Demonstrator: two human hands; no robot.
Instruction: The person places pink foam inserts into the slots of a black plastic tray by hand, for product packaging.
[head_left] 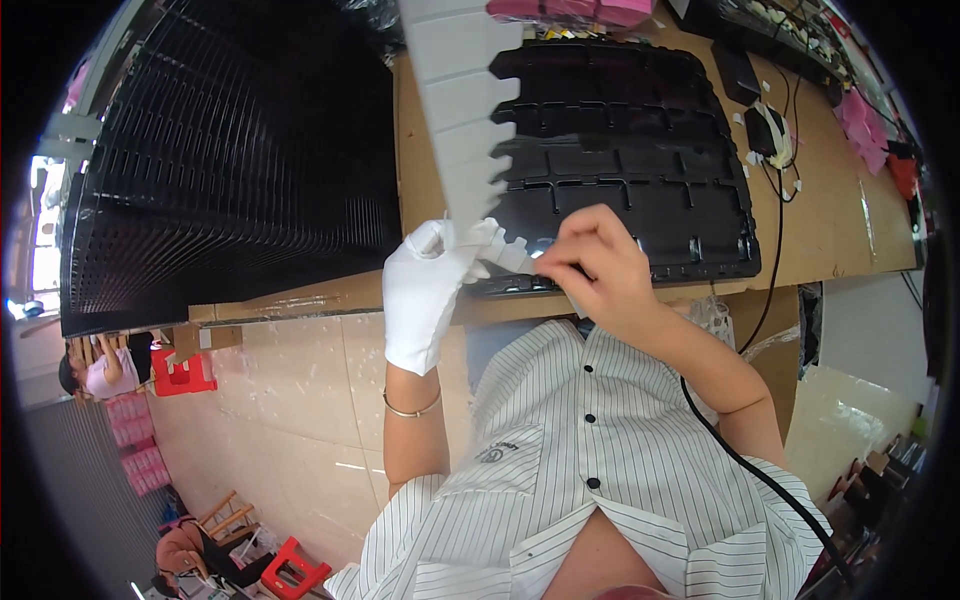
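Note:
A long white strip (462,130), creased across and notched along its right edge, runs from the far edge of the view down to my hands. My left hand (422,295), in a white glove, is closed around its near end. Bare, my right hand (605,268) has thumb and fingers pinched on a small white end piece (512,257) that bends off toward the right. Whether this piece is still joined to the strip is hidden by the glove. Just beyond my hands lies a black moulded plastic tray (600,212) with rows of shallow compartments, partly covered by the strip.
A tall stack of black slotted trays (250,170) stands on the left of the brown-covered table (810,220). Pink packages (575,10) lie at the far edge. A black cable (778,260) hangs down on the right. Another person (105,370) is far off at left, near red stools (183,372).

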